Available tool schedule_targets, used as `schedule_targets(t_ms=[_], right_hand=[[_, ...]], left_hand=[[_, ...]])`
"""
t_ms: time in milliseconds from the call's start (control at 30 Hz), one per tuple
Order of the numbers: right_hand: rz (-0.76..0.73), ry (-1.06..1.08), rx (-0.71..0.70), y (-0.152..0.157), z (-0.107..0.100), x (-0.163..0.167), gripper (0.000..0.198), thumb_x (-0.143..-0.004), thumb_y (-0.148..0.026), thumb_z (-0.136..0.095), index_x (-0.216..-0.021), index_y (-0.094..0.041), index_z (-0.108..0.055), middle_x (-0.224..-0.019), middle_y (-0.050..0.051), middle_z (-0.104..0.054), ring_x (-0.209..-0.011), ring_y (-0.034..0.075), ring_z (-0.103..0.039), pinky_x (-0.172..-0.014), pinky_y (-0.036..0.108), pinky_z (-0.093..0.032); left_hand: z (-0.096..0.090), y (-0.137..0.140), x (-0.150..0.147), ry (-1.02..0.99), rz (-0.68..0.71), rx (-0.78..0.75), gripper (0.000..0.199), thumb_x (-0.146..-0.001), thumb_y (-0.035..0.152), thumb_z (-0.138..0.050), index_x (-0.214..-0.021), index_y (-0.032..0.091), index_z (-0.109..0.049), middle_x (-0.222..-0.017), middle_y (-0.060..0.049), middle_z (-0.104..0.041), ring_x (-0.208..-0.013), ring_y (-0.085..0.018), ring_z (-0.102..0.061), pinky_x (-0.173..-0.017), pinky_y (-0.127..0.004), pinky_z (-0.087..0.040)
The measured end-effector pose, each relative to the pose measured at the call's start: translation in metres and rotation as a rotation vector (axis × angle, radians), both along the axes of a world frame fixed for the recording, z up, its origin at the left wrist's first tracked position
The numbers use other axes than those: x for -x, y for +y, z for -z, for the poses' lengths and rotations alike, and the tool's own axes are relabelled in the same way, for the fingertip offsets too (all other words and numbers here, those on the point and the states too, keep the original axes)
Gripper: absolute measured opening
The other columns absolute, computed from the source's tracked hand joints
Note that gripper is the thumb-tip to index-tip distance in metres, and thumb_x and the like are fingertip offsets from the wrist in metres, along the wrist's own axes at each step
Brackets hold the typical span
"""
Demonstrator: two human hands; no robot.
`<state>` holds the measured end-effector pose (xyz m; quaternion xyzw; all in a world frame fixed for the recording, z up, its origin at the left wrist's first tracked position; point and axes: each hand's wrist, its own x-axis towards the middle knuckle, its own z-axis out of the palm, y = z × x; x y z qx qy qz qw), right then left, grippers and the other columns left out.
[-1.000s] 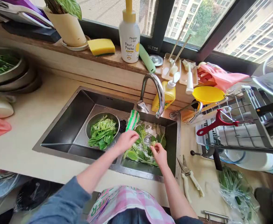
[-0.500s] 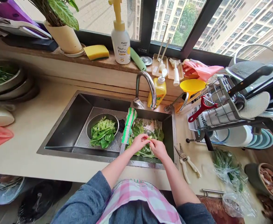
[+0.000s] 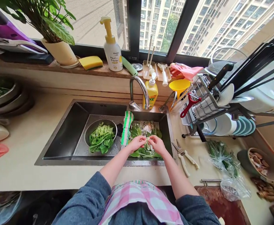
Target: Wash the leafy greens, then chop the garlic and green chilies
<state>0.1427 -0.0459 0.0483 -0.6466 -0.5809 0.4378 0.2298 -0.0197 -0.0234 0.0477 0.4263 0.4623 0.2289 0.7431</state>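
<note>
Over the right sink basin, my left hand (image 3: 137, 143) and my right hand (image 3: 157, 145) meet with fingertips pinched on a small pale green piece of leafy vegetable (image 3: 147, 140). Most of that piece is hidden by the fingers. Below them, loose leafy greens (image 3: 144, 153) lie in water in the basin. To the left, a round metal bowl (image 3: 87, 128) sits in the other basin, filled with cut green stems and leaves (image 3: 101, 137). A green-and-white striped cloth (image 3: 127, 127) hangs over the divider between the basins.
A curved faucet (image 3: 139, 82) stands behind the sink, beside a yellow soap bottle (image 3: 151, 95). White-handled scissors (image 3: 185, 156) lie right of the sink. Farther right are a dish rack (image 3: 211, 106), a plastic bag of greens (image 3: 223, 156) and a pot (image 3: 246, 161).
My hands have moved slightly apart over the basin, still pinching at the small vegetable piece. The head view has shifted, so the surroundings sit a little lower and more to the left.
</note>
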Motion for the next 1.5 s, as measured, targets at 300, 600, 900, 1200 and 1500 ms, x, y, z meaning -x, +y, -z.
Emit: schedule_targets(t_ms=[300,600,900,1200,1500], right_hand=[[-0.237,-0.556,-0.066,-0.005,-0.012,0.002,0.021,-0.088,-0.026,-0.037,-0.092,-0.021,-0.057,-0.077,0.004,-0.064,-0.070,0.015,-0.056,-0.058,0.023,-0.029],[-0.132,-0.517,-0.124,-0.039,0.013,-0.042,0.046,-0.086,-0.038,-0.040,-0.129,-0.019,-0.042,-0.125,0.011,-0.051,-0.112,0.021,-0.048,-0.087,0.030,-0.037],[0.359,-1.060,0.207,-0.125,0.008,-0.135,0.070,-0.075,-0.050,-0.052,-0.130,-0.009,-0.038,-0.115,0.024,-0.051,-0.108,0.037,-0.047,-0.087,0.051,-0.033],[0.015,-0.031,0.125,-0.122,-0.043,-0.047,0.038,-0.084,-0.043,-0.035,-0.104,-0.020,-0.058,-0.085,0.003,-0.063,-0.076,0.017,-0.056,-0.068,0.027,-0.044],[0.093,0.033,0.236,-0.115,-0.038,-0.028,0.038,-0.081,-0.046,-0.040,-0.098,-0.019,-0.062,-0.066,-0.002,-0.056,-0.056,0.012,-0.047,-0.052,0.022,-0.037]], left_hand=[[0.006,0.005,0.002,0.429,0.233,-0.381,0.007,-0.067,0.023,-0.061,-0.070,0.016,-0.060,-0.048,0.007,-0.047,-0.047,-0.009,-0.043,-0.052,-0.021,-0.033],[0.014,0.002,0.008,0.190,0.125,0.008,0.022,-0.071,0.036,-0.061,-0.075,0.016,-0.052,-0.059,0.003,-0.057,-0.051,-0.009,-0.050,-0.051,-0.020,-0.037],[0.012,-0.002,0.001,-0.099,0.041,0.122,0.039,-0.066,0.047,-0.066,-0.080,0.014,-0.050,-0.058,0.006,-0.051,-0.041,-0.002,-0.038,-0.042,-0.016,-0.025],[0.010,-0.007,-0.011,0.196,0.024,-0.125,0.023,-0.072,0.036,-0.061,-0.077,0.015,-0.052,-0.061,0.002,-0.059,-0.044,-0.007,-0.048,-0.046,-0.019,-0.036],[-0.002,-0.015,-0.010,0.421,0.144,-0.276,0.007,-0.074,0.024,-0.053,-0.072,0.017,-0.053,-0.057,0.003,-0.058,-0.046,-0.011,-0.054,-0.050,-0.022,-0.039]])
